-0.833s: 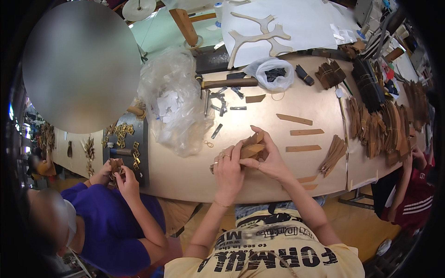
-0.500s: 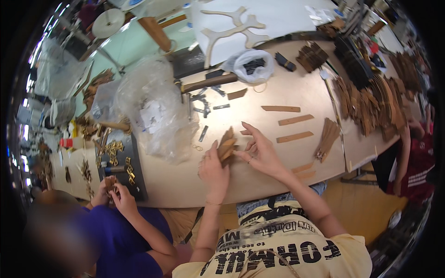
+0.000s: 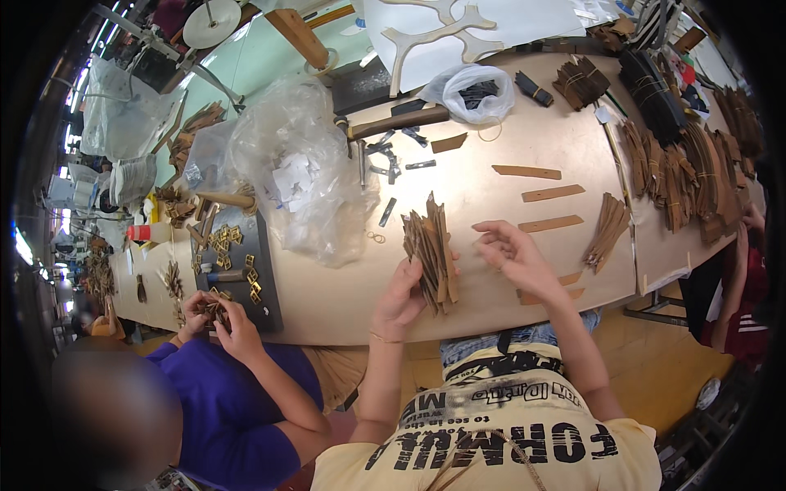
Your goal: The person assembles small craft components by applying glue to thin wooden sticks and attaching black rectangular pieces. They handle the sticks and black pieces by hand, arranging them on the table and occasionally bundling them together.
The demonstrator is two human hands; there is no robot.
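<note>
A fanned bundle of brown leather strips stands tilted up in my left hand, its fingers closed around the lower part. My right hand hovers just to the right of the bundle, fingers apart and slightly bent, nothing in them. Beyond it on the table lie three single strips: a far one, a middle one and a near one. Two more strips are partly hidden under my right wrist. Another leather bundle rests further right.
A hammer, dark metal-like strips and a clear plastic bag lie ahead. Behind them sits a white bag of black pieces. Stacked leather bundles fill the right. At left, a co-worker's hands hold small brown pieces near gold buckles.
The leather bundle in my left hand has turned from foreshortened to upright, showing its fanned strips. My right hand has drawn away from it to the right.
</note>
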